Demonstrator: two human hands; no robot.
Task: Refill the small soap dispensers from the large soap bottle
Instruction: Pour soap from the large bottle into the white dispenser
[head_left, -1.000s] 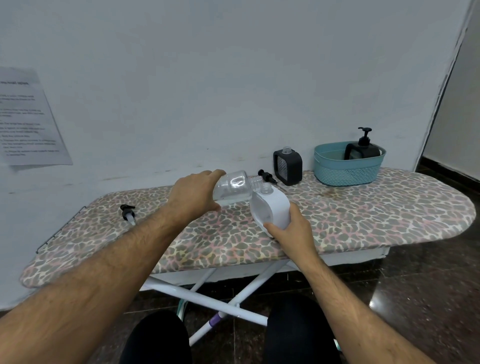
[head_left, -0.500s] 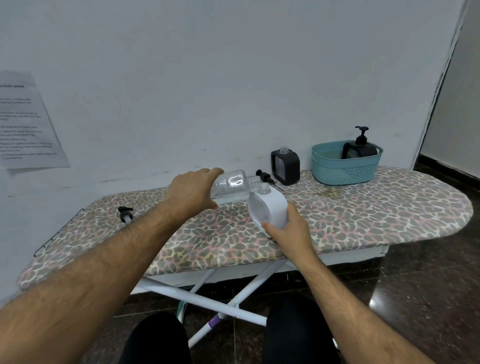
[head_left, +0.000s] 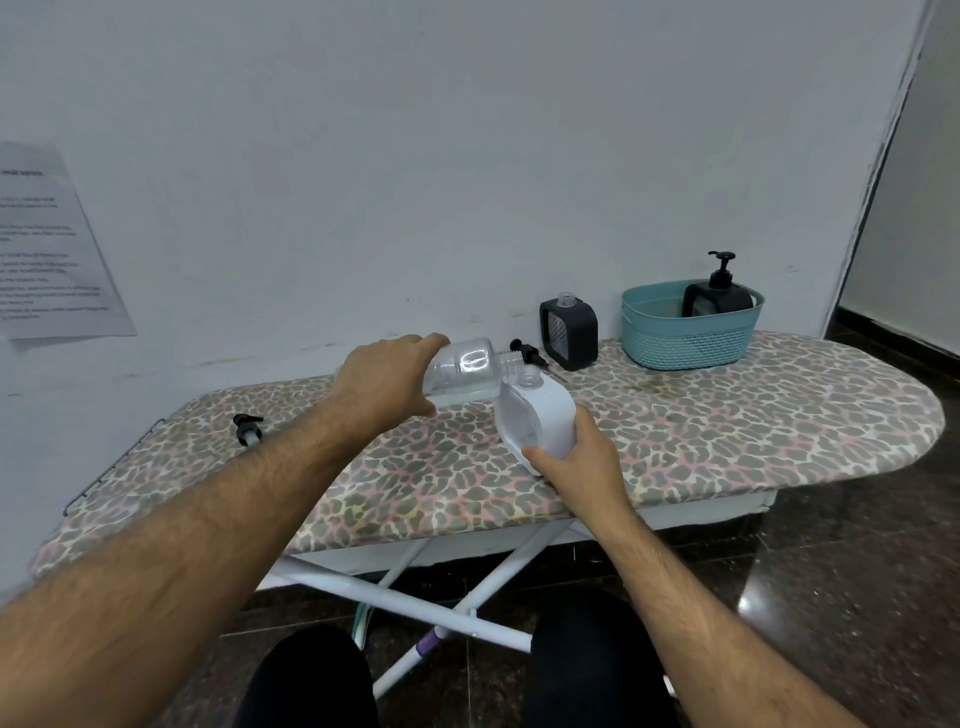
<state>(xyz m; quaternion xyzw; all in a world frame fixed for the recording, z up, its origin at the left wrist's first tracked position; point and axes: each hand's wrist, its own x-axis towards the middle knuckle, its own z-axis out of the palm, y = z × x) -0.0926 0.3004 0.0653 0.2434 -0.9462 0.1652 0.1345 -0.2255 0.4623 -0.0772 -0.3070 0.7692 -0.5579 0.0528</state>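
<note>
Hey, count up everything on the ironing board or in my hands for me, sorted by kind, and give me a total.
Soap dispensers: 3, white in my right hand, black with no pump, black in the basket
Clear large bottle: 1
Loose pump heads: 2
Teal basket: 1
Total: 7

There is a single view, from a camera worn on the person's head, looking forward and down across the ironing board toward the wall behind its far edge. It sits close above the near edge, so both forearms fill the foreground, and the wide lens bends the board's right end.
</note>
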